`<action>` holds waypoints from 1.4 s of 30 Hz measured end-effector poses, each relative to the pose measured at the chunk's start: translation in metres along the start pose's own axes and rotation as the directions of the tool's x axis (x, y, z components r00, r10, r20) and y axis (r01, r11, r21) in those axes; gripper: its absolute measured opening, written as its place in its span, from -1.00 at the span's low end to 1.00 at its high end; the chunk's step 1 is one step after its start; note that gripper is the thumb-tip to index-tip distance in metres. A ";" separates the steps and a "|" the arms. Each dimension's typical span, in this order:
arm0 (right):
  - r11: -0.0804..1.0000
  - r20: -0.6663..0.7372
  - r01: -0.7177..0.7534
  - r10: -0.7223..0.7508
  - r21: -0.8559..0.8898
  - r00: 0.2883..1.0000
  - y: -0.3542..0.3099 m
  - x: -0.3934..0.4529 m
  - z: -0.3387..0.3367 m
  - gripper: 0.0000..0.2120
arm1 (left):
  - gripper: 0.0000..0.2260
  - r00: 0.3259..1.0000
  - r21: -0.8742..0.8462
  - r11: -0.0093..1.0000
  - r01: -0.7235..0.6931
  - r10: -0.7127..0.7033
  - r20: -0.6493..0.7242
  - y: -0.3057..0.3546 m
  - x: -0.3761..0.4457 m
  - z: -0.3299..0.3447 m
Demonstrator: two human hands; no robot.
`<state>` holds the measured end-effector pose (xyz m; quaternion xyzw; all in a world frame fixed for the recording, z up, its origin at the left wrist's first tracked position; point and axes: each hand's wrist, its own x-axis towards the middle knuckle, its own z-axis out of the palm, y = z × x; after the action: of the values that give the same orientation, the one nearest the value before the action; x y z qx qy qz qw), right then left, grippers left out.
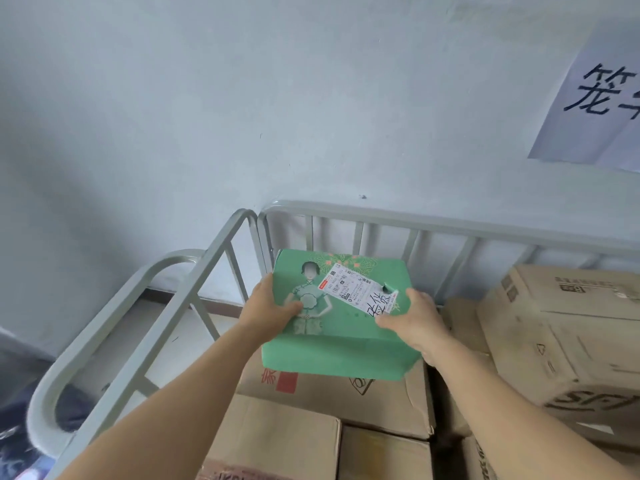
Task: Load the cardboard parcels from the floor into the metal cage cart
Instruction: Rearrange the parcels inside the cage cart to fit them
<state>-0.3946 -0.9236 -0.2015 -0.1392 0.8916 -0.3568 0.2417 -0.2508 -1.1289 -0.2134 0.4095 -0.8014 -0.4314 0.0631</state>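
Two bare hands hold one green parcel (pixel 337 311) over the metal cage cart (pixel 398 216): the left hand (pixel 268 308) clamps its left edge, thumb on top, and the right hand (pixel 414 320) grips the right edge, fingers curled round it. Below the grip lie brown cardboard boxes (pixel 332 389), at least five visible, inside the grey rails. Beyond stands a pale wall, with one paper sign (pixel 595 91) up to the right.

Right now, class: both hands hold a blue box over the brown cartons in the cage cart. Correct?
Not quite. The box is green, not blue, as the head view shows. Both hands, left and right, hold it over the brown cartons in the cage cart.
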 end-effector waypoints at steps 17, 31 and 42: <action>0.985 0.213 0.125 -0.098 -0.117 0.972 0.010 0.126 0.110 -0.16 | -0.39 0.982 -0.066 0.988 0.140 -0.147 -0.114 -0.093 0.104 0.034; 0.960 0.178 0.048 0.002 -0.275 0.984 0.033 0.150 0.145 -0.15 | -0.29 0.977 0.098 0.972 0.214 -0.213 -0.029 -0.119 0.107 0.057; 0.994 -0.036 -0.043 0.039 -0.105 0.999 0.013 0.162 0.161 -0.13 | -0.49 0.951 0.296 0.904 0.308 -0.297 -0.083 -0.095 0.065 0.079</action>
<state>-0.4468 -1.0745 -0.3656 -0.1273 0.9158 -0.3066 0.2261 -0.2723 -1.1523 -0.3497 0.5412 -0.7839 -0.2994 -0.0543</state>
